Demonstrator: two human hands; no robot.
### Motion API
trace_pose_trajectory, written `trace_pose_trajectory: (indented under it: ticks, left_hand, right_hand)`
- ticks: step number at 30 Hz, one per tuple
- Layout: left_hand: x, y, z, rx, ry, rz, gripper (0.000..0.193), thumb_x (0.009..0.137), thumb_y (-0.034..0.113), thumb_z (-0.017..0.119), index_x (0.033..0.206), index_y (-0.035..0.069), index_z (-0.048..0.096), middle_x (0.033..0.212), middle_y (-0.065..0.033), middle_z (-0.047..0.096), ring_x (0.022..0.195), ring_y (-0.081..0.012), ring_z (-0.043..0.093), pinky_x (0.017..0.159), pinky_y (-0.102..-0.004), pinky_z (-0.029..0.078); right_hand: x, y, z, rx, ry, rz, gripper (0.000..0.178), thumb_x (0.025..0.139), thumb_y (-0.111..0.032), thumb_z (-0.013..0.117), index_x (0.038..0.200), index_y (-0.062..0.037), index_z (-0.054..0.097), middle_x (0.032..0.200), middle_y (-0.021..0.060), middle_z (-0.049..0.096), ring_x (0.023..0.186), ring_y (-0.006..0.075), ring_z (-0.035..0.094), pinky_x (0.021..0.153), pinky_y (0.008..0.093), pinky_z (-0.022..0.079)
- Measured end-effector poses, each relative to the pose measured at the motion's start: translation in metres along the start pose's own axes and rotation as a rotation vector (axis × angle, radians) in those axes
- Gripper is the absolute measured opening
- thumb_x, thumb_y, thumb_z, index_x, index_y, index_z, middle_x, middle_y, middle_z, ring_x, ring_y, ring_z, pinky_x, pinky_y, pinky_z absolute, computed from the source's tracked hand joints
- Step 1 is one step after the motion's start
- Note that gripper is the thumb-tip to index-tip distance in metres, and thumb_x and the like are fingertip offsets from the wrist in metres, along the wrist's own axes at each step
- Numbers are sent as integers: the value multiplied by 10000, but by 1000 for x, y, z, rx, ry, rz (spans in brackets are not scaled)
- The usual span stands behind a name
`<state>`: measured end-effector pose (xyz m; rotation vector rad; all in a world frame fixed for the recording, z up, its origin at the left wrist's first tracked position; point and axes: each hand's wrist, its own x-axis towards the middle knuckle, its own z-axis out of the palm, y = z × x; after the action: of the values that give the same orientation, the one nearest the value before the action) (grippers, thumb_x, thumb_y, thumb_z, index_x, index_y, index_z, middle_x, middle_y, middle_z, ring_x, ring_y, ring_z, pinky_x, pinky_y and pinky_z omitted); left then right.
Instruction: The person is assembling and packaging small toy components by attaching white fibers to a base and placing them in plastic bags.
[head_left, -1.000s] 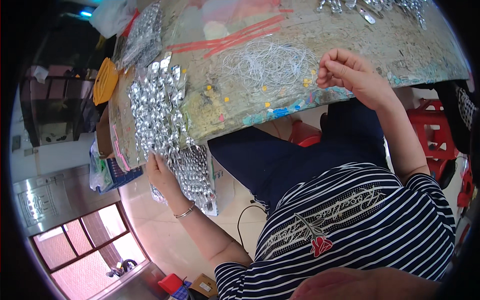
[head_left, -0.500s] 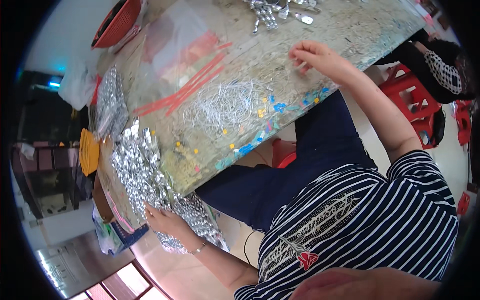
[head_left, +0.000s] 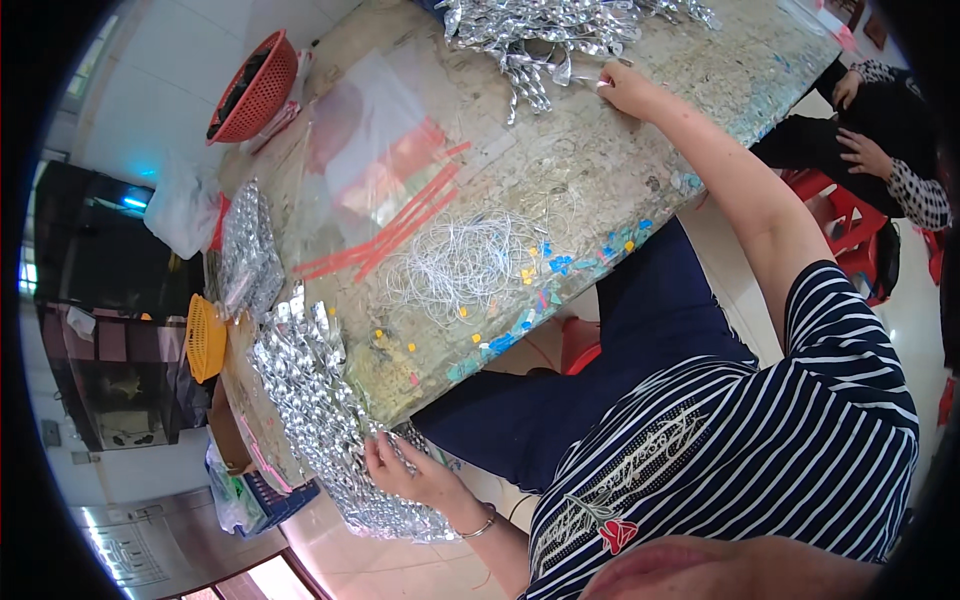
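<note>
White walls (head_left: 170,85) stand behind our broad, worn tabletop (head_left: 660,190), whose near edge slants past our navy trousers (head_left: 525,415). On it, a heap of twisted silver strands (head_left: 320,400) covers the near left corner and hangs over the edge, while a second silver pile (head_left: 545,28) lies at the far side. Between them we see a clear plastic bag (head_left: 370,140), a tangle of white thread (head_left: 450,262) and some red strips (head_left: 410,210).

Our right hand (head_left: 628,92), a second ago near the thread, is now at the far pile, its fingers pinched on the end of a silver strip (head_left: 588,79). Our left hand (head_left: 415,478) has shifted rightward along the hanging strands; its fingers are parted and touch them, though we cannot tell whether they grip any. That puts each hand at silver pieces, one at either lot.

Our right arm has open room between the far pile and the thread. Our left has less, just beside the tabletop's corner, where the strands crowd it. Smallest of all, coloured chips (head_left: 560,265) dot the near edge.
</note>
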<state>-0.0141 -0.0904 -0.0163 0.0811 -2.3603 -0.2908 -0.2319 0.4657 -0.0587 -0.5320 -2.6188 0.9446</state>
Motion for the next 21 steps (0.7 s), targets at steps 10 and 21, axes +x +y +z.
trace_pose_trajectory:
  ticks: [10,21]
  left_hand:
    - [-11,23,-3,-183,-163,-57,215,886,26,574,1085,-12,645,1123,-151,592,1056,-271,548,916,-365,419]
    - [9,126,-1,-543,-220,343,466,808,60,680,1233,-47,523,1203,-170,570,1092,-355,539,949,-430,414]
  right_hand:
    - [-98,-73,-28,508,-356,91,184,944,-206,516,1042,-52,496,819,38,618,701,89,568,621,241,463]
    - [-208,-167,-60,481,-848,-198,175,958,-191,488,1002,-52,586,735,-4,558,665,71,512,645,237,441]
